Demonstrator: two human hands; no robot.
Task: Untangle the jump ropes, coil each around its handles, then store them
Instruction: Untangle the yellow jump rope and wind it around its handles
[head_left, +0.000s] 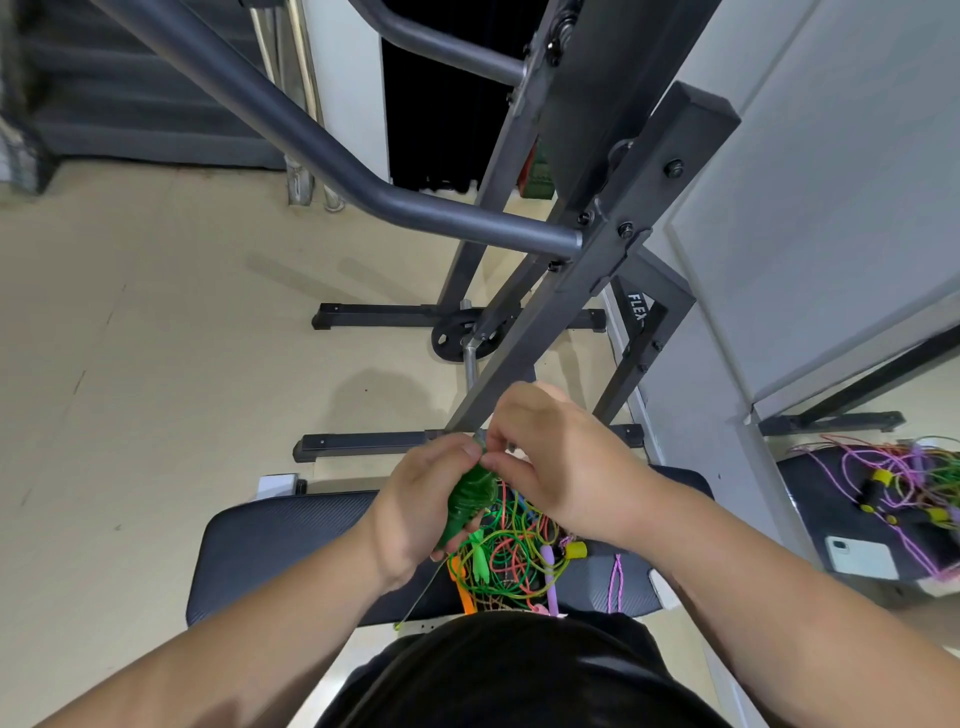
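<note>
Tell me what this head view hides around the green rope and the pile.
Head view:
- Handles of the green rope: covered by its own coils and by the left hand gripping it.
- Its loose end: hidden under the pinching fingertips of the right hand.
- The tangle on the bench: far part behind both hands, near edge under the dark shirt; rope count unclear.

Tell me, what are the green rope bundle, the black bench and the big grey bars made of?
The green rope bundle is probably plastic-coated cord: it is glossy and its wraps shine. The black bench looks like padded vinyl or faux leather, matte with a fine woven-looking texture. The grey bars seem to be painted steel tube, with a smooth satin sheen and bolted joints.
</note>
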